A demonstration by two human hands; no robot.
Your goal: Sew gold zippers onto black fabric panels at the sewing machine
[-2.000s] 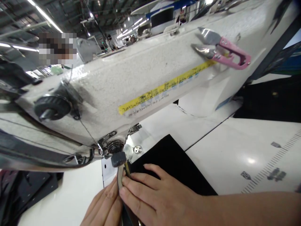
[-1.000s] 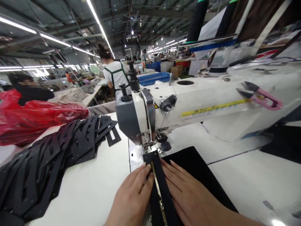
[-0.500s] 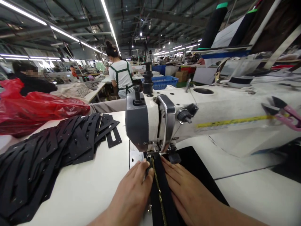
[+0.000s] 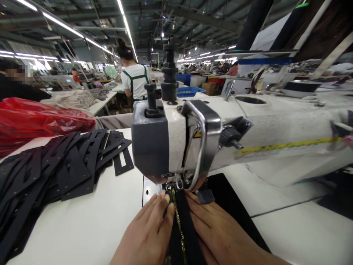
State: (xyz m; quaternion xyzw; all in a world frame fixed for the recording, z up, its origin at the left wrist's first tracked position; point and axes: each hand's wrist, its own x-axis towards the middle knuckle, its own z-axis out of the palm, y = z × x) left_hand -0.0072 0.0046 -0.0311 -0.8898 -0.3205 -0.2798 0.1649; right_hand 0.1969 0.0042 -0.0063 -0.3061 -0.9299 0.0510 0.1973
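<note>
A black zipper [image 4: 178, 221] with brass-coloured teeth runs lengthwise under the needle area of a white and grey sewing machine [image 4: 150, 143]. Along its left edge lies my left hand [image 4: 147, 232], thumb and forefinger closed on the tape close to the presser foot. My right hand [image 4: 220, 232] rests flat on the right side, fingers stretched forward and pressing the black material down. A black fabric piece [image 4: 234, 198] extends from beneath that hand. The zipper's brass slider [image 4: 182, 243] shows between the hands. The fingertips nearest the needle are partly hidden by machine parts.
Black slotted strips [image 4: 74, 162] lie in an overlapping pile on the left of the white table [image 4: 110, 213]. Behind them is a red plastic bag [image 4: 41, 119]. A yellow tape measure [image 4: 289, 145] runs along the machine arm. A co-worker [image 4: 135, 77] stands beyond.
The view has shifted closer to the machine, so its head looks larger and the strips sit further left. Both hands keep about the same place beside the zipper.
</note>
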